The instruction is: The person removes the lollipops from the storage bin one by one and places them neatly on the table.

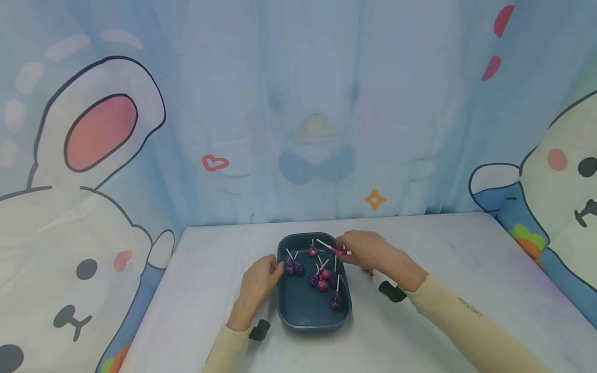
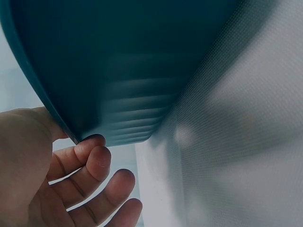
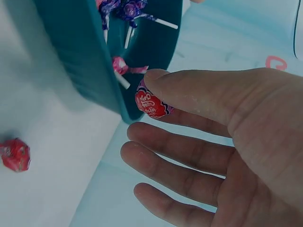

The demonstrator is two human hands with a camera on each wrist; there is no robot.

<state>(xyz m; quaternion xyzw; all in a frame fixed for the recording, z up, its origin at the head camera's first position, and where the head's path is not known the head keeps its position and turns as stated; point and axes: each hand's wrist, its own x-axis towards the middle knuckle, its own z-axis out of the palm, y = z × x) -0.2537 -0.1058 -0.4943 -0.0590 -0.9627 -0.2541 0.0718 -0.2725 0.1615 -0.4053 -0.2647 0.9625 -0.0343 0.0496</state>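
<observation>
A dark teal plastic basin [image 1: 298, 313] stands on the table with several wrapped lollipops in it, some purple, some pink, white sticks pointing up. My left hand [image 1: 258, 280] is at the basin's left side, thumb and index finger pinching its rim [image 2: 35, 90] while the other fingers hang loosely below. Over the far right corner, my right hand [image 1: 370, 252] pinches a red-and-pink lollipop [image 3: 151, 101] by its head between thumb and index finger. Its stick points up and left in the head view. The other right fingers are spread straight.
Another red lollipop [image 3: 16, 155] lies on the white table [image 1: 210, 248] right of the basin, partly hidden under the right wrist in the head view. A blue curtain [image 1: 308, 67] with cartoon animals hangs behind the table and down both sides.
</observation>
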